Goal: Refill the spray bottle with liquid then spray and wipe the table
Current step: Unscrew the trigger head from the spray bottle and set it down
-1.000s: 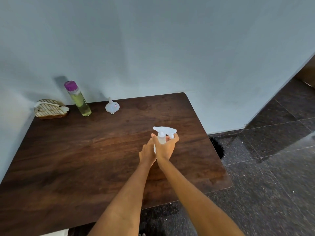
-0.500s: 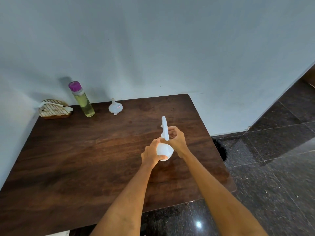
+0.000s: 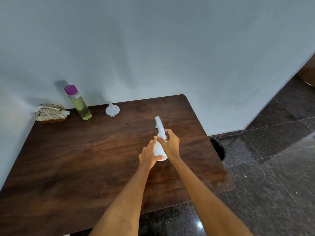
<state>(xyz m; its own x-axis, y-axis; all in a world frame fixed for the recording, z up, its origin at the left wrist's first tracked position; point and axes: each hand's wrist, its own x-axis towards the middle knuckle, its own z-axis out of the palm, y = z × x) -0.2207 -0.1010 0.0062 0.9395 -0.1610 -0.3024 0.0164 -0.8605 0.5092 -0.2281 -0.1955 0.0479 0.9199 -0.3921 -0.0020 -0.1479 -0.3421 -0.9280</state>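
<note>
We take the table [image 3: 71,167] as our landmark and read from its near edge outward. Over its right-centre, our two forearms converge on the spray bottle [image 3: 159,150], which we hold upright, its base at or just above the wood; we cannot tell whether it touches. Our left hand [image 3: 148,155] is wrapped around the white body, thumb across the base, as the steadying grip. Our right hand [image 3: 170,144] is closed on the neck just under the trigger head [image 3: 160,127], which points away from us towards the wall [image 3: 153,48]; we judge this to be the grip for unscrewing the head, the first step of refilling. We judge the bottle light, probably near empty, with thin plastic that would dent under a hard squeeze and a smooth surface that could slip; so hold the body low and firm, and turn at the collar, not by the long head, which would lever the bottle over. Near the far edge of the table, left of the bottle, stands a small white funnel [image 3: 112,109], spout up. Further left is the refill bottle [image 3: 80,104], purple-capped, with yellowish liquid, heavier and stiffer by our estimate. In the far left corner sits a basket [image 3: 50,114] holding a cloth [image 3: 64,112], for wiping.
</note>
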